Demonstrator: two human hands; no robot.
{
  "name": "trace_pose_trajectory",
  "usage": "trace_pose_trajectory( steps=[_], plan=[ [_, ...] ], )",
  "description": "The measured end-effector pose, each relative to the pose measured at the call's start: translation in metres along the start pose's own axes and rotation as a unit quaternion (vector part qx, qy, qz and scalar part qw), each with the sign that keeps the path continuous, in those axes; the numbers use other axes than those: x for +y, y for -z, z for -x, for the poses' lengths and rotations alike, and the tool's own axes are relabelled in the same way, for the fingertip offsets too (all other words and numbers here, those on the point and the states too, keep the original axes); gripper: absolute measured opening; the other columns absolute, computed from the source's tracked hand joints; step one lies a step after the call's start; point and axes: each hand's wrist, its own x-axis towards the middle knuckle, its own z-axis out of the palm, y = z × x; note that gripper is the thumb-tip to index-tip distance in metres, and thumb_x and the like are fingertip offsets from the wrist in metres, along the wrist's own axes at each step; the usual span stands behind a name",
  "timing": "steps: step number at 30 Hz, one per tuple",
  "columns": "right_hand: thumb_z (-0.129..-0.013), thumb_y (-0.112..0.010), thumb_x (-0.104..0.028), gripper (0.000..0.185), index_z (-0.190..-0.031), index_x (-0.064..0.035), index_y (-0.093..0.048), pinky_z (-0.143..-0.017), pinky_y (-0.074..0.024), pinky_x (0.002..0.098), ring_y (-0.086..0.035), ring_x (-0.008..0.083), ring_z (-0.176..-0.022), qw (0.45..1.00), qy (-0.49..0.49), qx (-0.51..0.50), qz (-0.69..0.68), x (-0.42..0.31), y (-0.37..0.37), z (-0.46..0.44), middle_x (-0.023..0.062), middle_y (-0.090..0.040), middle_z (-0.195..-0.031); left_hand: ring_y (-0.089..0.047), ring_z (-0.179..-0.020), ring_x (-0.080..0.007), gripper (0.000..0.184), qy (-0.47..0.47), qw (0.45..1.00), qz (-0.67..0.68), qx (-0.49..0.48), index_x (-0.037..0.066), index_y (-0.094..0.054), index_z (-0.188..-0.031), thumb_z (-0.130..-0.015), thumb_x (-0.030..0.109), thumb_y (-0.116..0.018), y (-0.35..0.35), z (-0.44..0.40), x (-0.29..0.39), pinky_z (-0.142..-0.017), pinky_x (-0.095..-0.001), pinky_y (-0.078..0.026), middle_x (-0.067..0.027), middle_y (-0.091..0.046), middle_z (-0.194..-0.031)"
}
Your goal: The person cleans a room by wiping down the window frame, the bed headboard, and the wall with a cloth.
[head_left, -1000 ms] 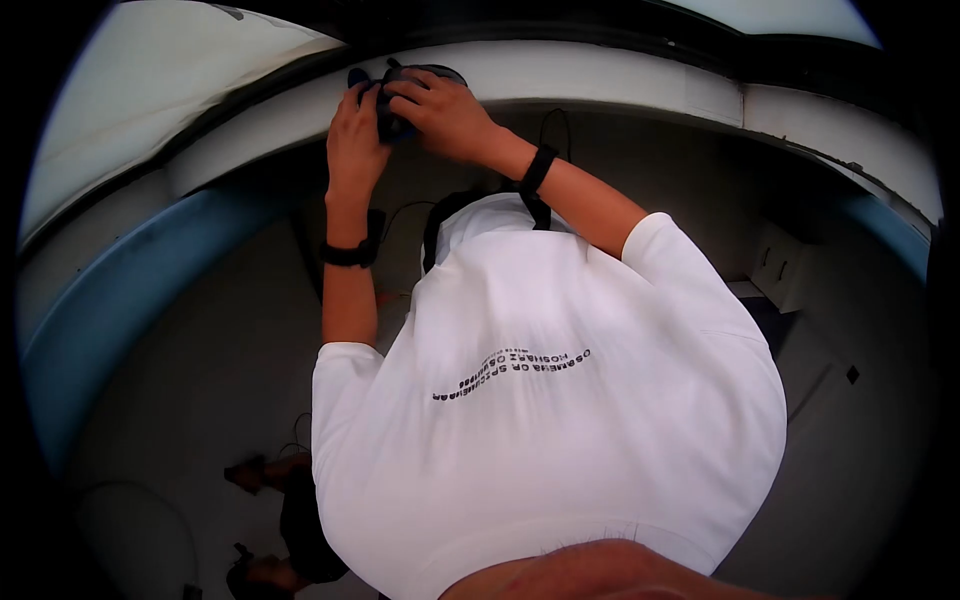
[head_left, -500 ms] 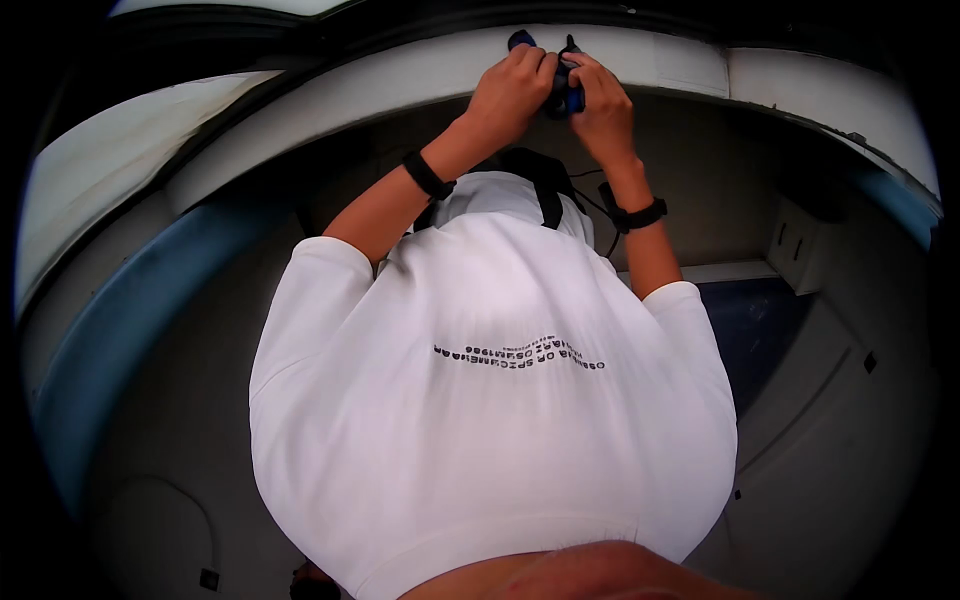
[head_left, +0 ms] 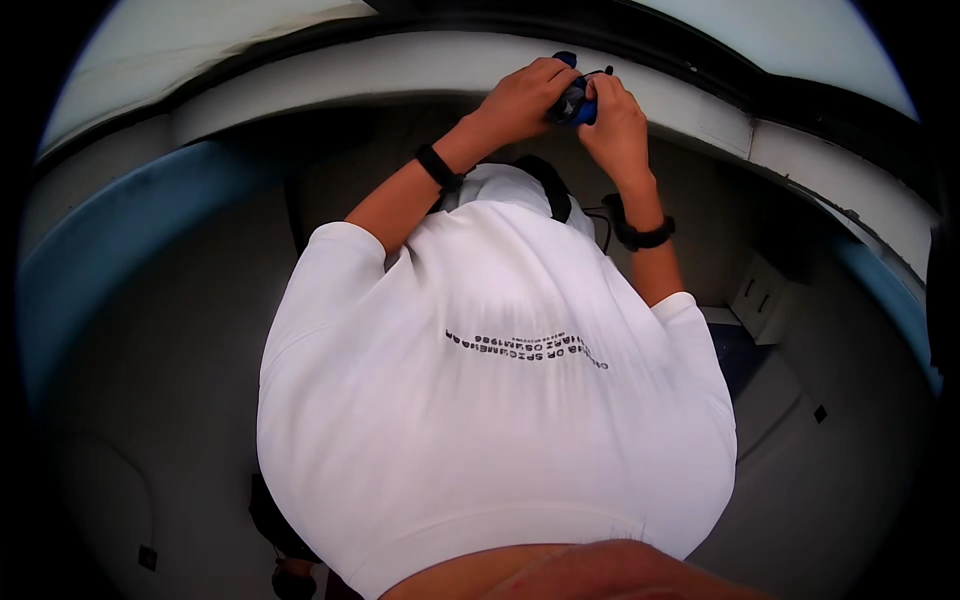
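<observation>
A small blue-and-black object [head_left: 572, 104] is held between my hands at the top of the view, over a pale ledge. It has a dark shiny middle and blue parts sticking out above and below; its kind is not clear. My left hand [head_left: 527, 98] closes around its left side, fingers curled. My right hand [head_left: 613, 118] grips the right side with bent fingers, partly hiding it. A black band circles each wrist.
The pale ledge [head_left: 400, 62] curves across the top below windows. Blue surfaces [head_left: 120, 225] line the left, and a pale cabinet [head_left: 757, 300] with dark handles stands at the right. Dark outlets [head_left: 148, 557] with cables show lower down.
The view has turned a little, so the ledge and cabinet have shifted. Both hands have moved slightly right and down in view, and the object has tilted between them.
</observation>
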Motion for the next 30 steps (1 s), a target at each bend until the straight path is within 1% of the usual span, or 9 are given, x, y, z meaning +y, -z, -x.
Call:
trace_pose_trajectory(
  steps=[2,5,9,13,15,19,22,24,30],
  plan=[
    [-0.066,-0.068,0.002,0.034,-0.096,-0.0052,-0.054,-0.08,-0.0504,0.045,-0.061,0.0383,-0.09,0.995,0.096,-0.01,-0.039,-0.026,-0.019,-0.011,0.0128,-0.059,-0.096,-0.057,-0.117,-0.0308,0.065,0.038,0.999,-0.015,0.026,0.008,-0.055,-0.128,-0.068,0.008,-0.081,0.027,0.028,-0.014,-0.096,-0.042,-0.052,-0.0109,-0.058,-0.122],
    [-0.065,-0.071,0.001,0.038,-0.098,-0.0069,-0.055,-0.08,-0.0511,0.0449,-0.06,0.0369,-0.091,0.983,0.153,-0.058,-0.088,-0.062,-0.045,-0.029,0.0114,-0.059,-0.1,-0.049,-0.13,-0.0369,0.08,0.064,0.995,-0.008,0.075,0.011,-0.046,-0.142,-0.069,0.005,-0.078,0.053,0.077,-0.038,-0.111,-0.0473,-0.041,-0.0128,-0.051,-0.138],
    [-0.064,-0.073,0.0,0.039,-0.098,-0.0069,-0.055,-0.084,-0.0514,0.0444,-0.059,0.037,-0.098,0.95,0.246,-0.118,-0.15,-0.106,-0.088,-0.053,0.0118,-0.059,-0.106,-0.045,-0.135,-0.0377,0.08,0.13,0.98,-0.089,0.122,0.01,-0.045,-0.143,-0.069,0.006,-0.078,0.088,0.127,-0.049,-0.113,-0.0531,-0.036,-0.0123,-0.048,-0.143],
    [-0.064,-0.072,0.002,0.038,-0.098,-0.0062,-0.055,-0.09,-0.051,0.0443,-0.058,0.037,-0.106,0.903,0.36,-0.05,-0.229,-0.135,-0.136,-0.075,0.0126,-0.059,-0.11,-0.04,-0.14,-0.0387,0.082,0.263,0.928,-0.211,0.158,0.009,-0.043,-0.144,-0.071,0.009,-0.08,0.107,0.154,-0.059,-0.116,-0.0577,-0.03,-0.0174,-0.043,-0.148],
    [-0.066,-0.071,0.004,0.038,-0.099,-0.0049,-0.053,-0.101,-0.0472,0.0433,-0.053,0.0388,-0.122,0.896,0.358,-0.1,-0.243,-0.142,-0.145,-0.079,0.0146,-0.058,-0.126,-0.037,-0.141,-0.0414,0.083,0.315,0.9,-0.239,0.182,0.005,-0.04,-0.145,-0.073,0.011,-0.08,0.107,0.157,-0.061,-0.116,-0.0579,-0.029,-0.0232,-0.04,-0.149],
    [-0.067,-0.069,0.005,0.036,-0.098,-0.0048,-0.054,-0.101,-0.0481,0.0429,-0.054,0.0379,-0.124,0.892,0.343,-0.114,-0.273,-0.123,-0.133,-0.077,0.0135,-0.058,-0.131,-0.037,-0.14,-0.0456,0.084,0.305,0.902,-0.214,0.22,-0.001,-0.039,-0.143,-0.071,0.011,-0.081,0.08,0.139,-0.05,-0.115,-0.0584,-0.03,-0.0285,-0.037,-0.148],
    [-0.068,-0.066,0.008,0.035,-0.098,-0.0045,-0.054,-0.099,-0.0504,0.0411,-0.056,0.0381,-0.124,0.909,0.276,-0.113,-0.291,-0.088,-0.107,-0.062,0.0129,-0.058,-0.135,-0.038,-0.135,-0.0524,0.083,0.244,0.936,-0.184,0.173,-0.005,-0.038,-0.14,-0.07,0.01,-0.08,0.063,0.111,-0.028,-0.114,-0.0557,-0.033,-0.0347,-0.031,-0.149],
    [-0.069,-0.066,0.009,0.034,-0.098,-0.0033,-0.053,-0.099,-0.0509,0.0405,-0.057,0.0383,-0.124,0.922,0.224,-0.11,-0.296,-0.063,-0.084,-0.05,0.0126,-0.059,-0.135,-0.039,-0.135,-0.0517,0.083,0.239,0.957,-0.136,0.091,-0.008,-0.038,-0.138,-0.068,0.009,-0.08,0.058,0.091,-0.01,-0.114,-0.0542,-0.034,-0.0357,-0.03,-0.148],
    [-0.069,-0.07,0.004,0.032,-0.095,-0.0034,-0.052,-0.099,-0.0489,0.0371,-0.061,0.0352,-0.12,0.957,0.125,-0.02,-0.261,-0.023,-0.05,-0.019,0.0149,-0.062,-0.131,-0.043,-0.132,-0.0506,0.077,0.063,0.991,-0.112,0.026,-0.011,-0.044,-0.129,-0.063,0.005,-0.078,0.03,0.048,0.0,-0.113,-0.0502,-0.036,-0.0361,-0.035,-0.147]
  ],
)
